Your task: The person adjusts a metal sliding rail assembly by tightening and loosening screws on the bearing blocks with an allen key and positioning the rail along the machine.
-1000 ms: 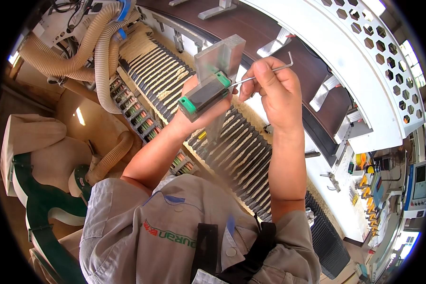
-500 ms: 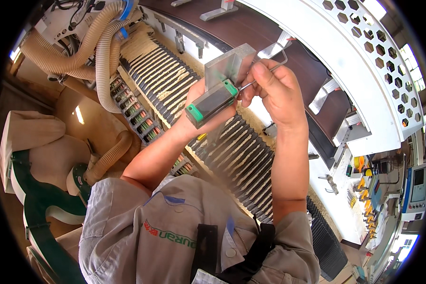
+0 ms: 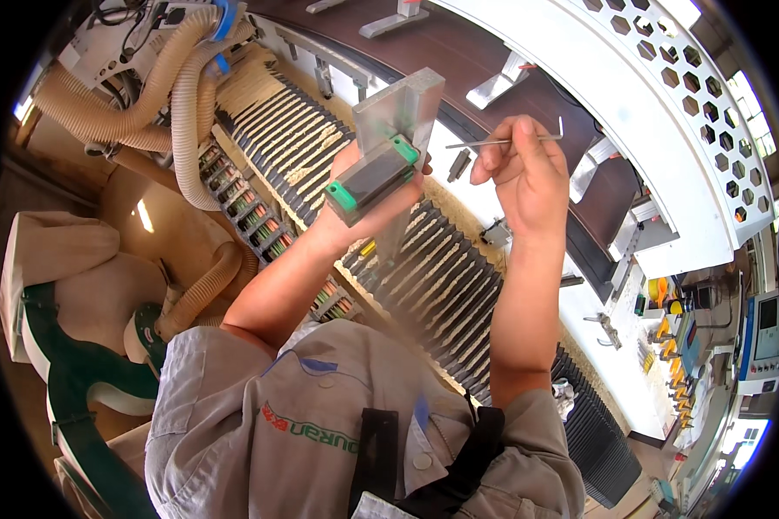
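My left hand (image 3: 391, 206) is closed around a metal L-shaped bracket (image 3: 383, 114) with a dark linear guide block (image 3: 372, 183) against it. The block has green end caps and faces up toward me. Most of that hand's fingers are hidden behind the parts. To the right, my right hand (image 3: 530, 182) pinches a thin hex key (image 3: 467, 144) between thumb and fingers. Its straight shaft points left toward the bracket, apart from it, and its bent short end sticks up at the right.
Below my hands runs a ribbed black bellows cover (image 3: 433, 277) strewn with sawdust. A white machine hood (image 3: 619, 130) curves at the upper right. Ribbed hoses (image 3: 190, 130) hang at the left. A cable chain (image 3: 242, 199) lies beside the bellows. Orange-handled tools (image 3: 666, 350) stand far right.
The hex key has come away from the guide block, moving right with my right hand, and now lies nearly level. My left hand has shifted slightly left with the bracket and block.
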Motion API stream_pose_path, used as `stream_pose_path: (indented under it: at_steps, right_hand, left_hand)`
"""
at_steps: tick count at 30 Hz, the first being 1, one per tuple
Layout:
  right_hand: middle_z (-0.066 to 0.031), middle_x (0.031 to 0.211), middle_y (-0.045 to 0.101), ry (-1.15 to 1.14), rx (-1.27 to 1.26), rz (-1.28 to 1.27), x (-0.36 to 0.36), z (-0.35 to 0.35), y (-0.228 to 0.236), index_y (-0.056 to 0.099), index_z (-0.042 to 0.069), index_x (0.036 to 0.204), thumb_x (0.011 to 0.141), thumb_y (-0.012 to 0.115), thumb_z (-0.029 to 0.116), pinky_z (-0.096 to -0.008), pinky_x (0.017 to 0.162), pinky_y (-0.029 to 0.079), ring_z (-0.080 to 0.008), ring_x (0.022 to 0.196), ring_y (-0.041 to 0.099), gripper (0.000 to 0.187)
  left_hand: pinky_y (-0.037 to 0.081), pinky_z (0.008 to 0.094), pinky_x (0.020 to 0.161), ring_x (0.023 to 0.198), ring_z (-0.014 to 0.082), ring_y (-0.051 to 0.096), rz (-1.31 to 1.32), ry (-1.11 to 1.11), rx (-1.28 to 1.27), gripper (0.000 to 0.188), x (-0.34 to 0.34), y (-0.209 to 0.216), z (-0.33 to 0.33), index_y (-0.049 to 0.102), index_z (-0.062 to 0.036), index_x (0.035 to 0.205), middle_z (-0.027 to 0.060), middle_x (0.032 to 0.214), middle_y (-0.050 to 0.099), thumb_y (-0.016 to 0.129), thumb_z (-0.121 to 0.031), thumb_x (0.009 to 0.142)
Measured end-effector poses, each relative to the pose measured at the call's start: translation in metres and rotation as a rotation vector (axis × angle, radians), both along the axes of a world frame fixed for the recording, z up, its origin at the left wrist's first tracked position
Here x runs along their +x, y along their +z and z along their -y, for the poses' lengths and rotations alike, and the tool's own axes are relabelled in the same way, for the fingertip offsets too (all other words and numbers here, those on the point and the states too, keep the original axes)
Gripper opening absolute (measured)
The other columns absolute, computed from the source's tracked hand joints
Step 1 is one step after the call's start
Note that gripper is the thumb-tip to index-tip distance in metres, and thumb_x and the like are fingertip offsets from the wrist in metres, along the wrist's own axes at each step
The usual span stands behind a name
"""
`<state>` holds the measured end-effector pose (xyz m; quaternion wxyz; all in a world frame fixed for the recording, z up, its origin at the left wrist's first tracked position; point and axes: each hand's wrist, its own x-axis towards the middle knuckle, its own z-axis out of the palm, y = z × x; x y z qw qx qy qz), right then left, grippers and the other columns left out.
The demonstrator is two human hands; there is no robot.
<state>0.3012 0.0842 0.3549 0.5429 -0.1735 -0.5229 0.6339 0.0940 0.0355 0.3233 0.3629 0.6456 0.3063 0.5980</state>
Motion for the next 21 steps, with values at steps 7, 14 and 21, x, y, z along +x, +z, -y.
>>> stream_pose_path:
  at_steps: [7, 14, 21]
  right_hand:
    - [-0.0047, 0.080, 0.066, -0.521, 0.113, 0.343, -0.014, 0.014, -0.038, 0.066, 0.001, 0.085, 0.100, 0.052, 0.035, -0.0316, 0.079, 0.049, -0.0130, 0.082, 0.061, 0.041]
    - [-0.0031, 0.072, 0.061, -0.306, -0.077, 0.319, -0.039, 0.034, -0.052, 0.063, -0.001, 0.097, 0.100, 0.053, 0.029, -0.0202, 0.056, 0.040, -0.0067, 0.061, 0.049, 0.032]
    - [0.0006, 0.071, 0.058, -0.370, -0.384, 0.313, -0.037, 0.050, -0.102, 0.064, 0.001, 0.089, 0.091, 0.068, 0.025, -0.0186, 0.053, 0.034, -0.0039, 0.058, 0.043, 0.024]
  left_hand:
    - [0.053, 0.0303, 0.078, 0.088, 0.0146, 0.065, 0.113, 0.082, -0.153, 0.021, 0.000, -0.005, -0.002, 0.065, 0.0004, 0.104, 0.0079, 0.095, 0.069, 0.068, -0.006, 0.085]
    - [0.048, 0.0304, 0.087, 0.098, 0.0143, 0.060, 0.099, 0.159, -0.326, 0.018, -0.008, -0.057, 0.003, 0.063, -0.0006, 0.105, 0.0049, 0.100, 0.065, 0.066, -0.008, 0.089]
    - [0.050, 0.0288, 0.076, 0.084, 0.0147, 0.063, 0.203, 0.224, -0.236, 0.024, -0.021, -0.075, -0.009, 0.063, 0.0015, 0.104, 0.0062, 0.090, 0.066, 0.068, -0.018, 0.091]
